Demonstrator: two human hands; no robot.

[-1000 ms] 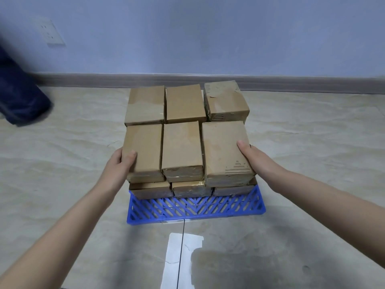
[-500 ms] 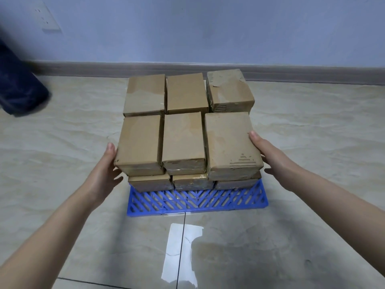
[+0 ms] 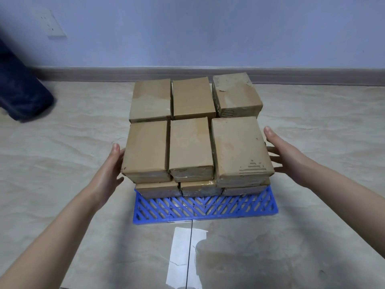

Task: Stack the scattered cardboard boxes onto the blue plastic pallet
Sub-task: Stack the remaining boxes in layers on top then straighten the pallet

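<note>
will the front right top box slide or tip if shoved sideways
Likely slides, not tips: the front right top box lies flat. Its dented front edge suggests softish cardboard. The middle box beside it probably blocks leftward travel.

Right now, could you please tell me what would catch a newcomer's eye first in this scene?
A tight block of cardboard boxes sits at centre, layered on the blue plastic pallet, whose near strip is bare. The left hand and right hand flank its front row, fingers straight; contact is unclear. A dark blue object lies at far left by the wall.
</note>
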